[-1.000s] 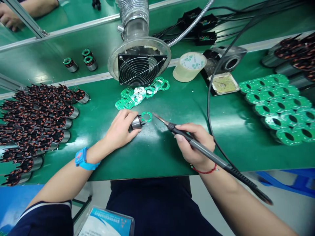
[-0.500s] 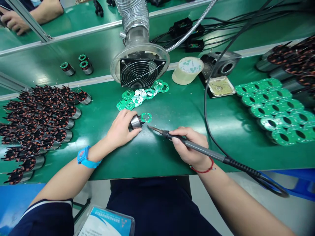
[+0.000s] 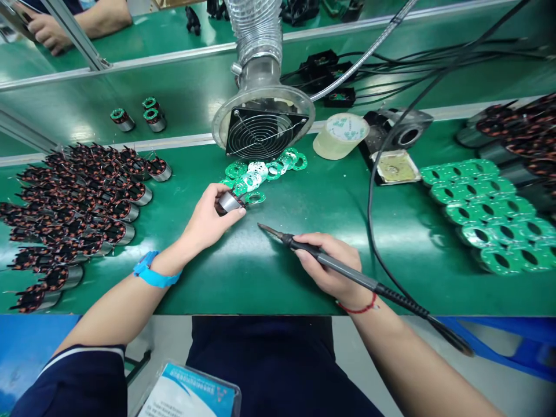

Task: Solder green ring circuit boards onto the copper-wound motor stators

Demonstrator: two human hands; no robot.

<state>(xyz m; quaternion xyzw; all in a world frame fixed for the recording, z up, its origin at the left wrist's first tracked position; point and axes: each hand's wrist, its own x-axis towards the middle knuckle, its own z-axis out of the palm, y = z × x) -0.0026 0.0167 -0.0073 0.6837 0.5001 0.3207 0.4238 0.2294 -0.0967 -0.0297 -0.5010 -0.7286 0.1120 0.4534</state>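
**Head view: held a core (image 3: 229, 201) in one hand, an iron (image 3: 347, 272) in the other**

Gripped the core in the left hand (image 3: 205, 219), thumb on the near side, fingers curled over the far side, closed only as far as the metal shell allowed. Held it tipped on its side, nearer the back edge of the surface (image 3: 260, 278) than the front, pronged end to the right, probably to leave that end free of fingers and facing the iron. Saw a green ring (image 3: 255, 198) right by the prongs; could not tell touching from just beside.

Closed the right hand (image 3: 332, 263) round the iron's handle, pen-fashion, well behind the metal, presumably out of reach of any heat. Aimed the tip leftward, apart from the core; could not tell its height above the surface.

Noted the fan (image 3: 263, 136) at the back edge, facing the hands, perhaps for fumes, with loose rings (image 3: 256, 174) heaped below, seemingly for a short reach. Found wound cores (image 3: 99, 202) towards the left end and stacked rings (image 3: 494, 234) towards the right, likely to spare the middle for handwork. Saw the sponge (image 3: 395, 168) near the back edge, on the iron's side, probably for wiping the tip.
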